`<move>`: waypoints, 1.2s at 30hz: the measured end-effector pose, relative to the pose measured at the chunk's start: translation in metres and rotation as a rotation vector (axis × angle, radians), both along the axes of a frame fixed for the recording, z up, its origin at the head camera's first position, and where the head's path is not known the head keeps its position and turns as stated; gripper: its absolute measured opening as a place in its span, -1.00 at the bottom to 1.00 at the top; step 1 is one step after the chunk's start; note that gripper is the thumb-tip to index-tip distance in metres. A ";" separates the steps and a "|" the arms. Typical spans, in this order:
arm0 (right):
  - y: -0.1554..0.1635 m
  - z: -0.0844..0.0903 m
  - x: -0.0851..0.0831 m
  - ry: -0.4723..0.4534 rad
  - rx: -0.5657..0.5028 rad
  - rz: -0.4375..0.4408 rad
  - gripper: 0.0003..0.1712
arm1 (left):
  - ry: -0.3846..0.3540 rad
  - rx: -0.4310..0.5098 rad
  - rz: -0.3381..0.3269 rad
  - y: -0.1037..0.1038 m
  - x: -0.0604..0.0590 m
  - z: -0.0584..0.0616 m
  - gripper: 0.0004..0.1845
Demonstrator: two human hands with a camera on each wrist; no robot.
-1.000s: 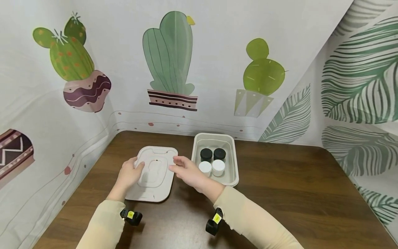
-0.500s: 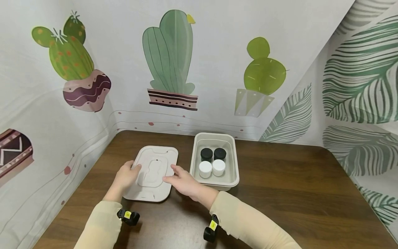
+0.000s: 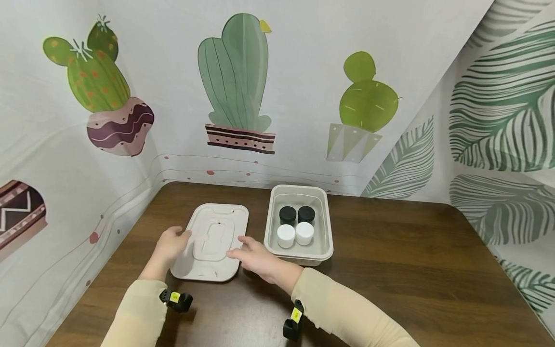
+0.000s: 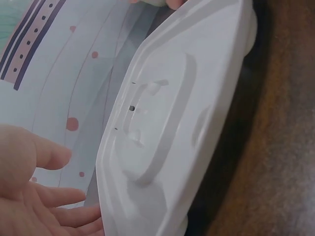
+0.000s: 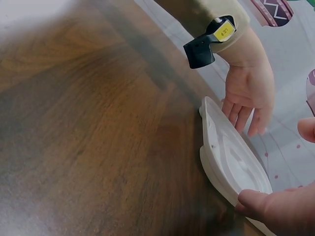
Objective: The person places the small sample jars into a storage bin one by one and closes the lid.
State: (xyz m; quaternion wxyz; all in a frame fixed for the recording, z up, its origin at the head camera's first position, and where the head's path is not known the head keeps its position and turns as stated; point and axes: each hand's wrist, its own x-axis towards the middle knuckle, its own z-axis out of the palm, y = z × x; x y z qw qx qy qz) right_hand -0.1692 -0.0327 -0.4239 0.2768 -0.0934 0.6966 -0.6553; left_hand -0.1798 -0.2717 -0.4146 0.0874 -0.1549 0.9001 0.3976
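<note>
A white rectangular lid (image 3: 215, 270) with a raised centre panel lies on the table, at the left in the head view. My left hand (image 3: 170, 246) is at its left edge, fingers loosely extended and thumb apart from them. In the left wrist view the left fingertips (image 4: 83, 214) are right at the rim. My right hand (image 3: 260, 260) is at the lid's right side, its thumb and forefinger spread. The right wrist view has one of its digits (image 5: 251, 199) at the lid's rim; the rest of that hand is mostly out of that frame.
Right of the lid stands a pale grey plastic box (image 3: 327, 241). Inside are two black round-topped jars (image 3: 288, 215) and two white ones (image 3: 286, 235). The brown wooden table (image 3: 399, 270) meets a cactus-printed cloth (image 3: 303, 96) at the back.
My left hand has drawn left and slightly nearer, away from over the lid. My right hand has come down along the lid's right side, uncovering the box's near-left corner.
</note>
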 end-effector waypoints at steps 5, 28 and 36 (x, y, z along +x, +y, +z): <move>-0.001 -0.001 0.001 -0.028 -0.029 -0.037 -0.16 | 0.019 0.071 0.003 -0.008 0.001 -0.002 -0.40; -0.002 0.008 0.005 -0.072 -0.081 -0.097 -0.23 | 0.149 0.222 0.026 -0.023 0.013 0.005 -0.47; -0.001 0.014 0.005 -0.070 -0.100 -0.100 -0.25 | 0.183 0.269 0.025 -0.025 0.013 0.009 -0.49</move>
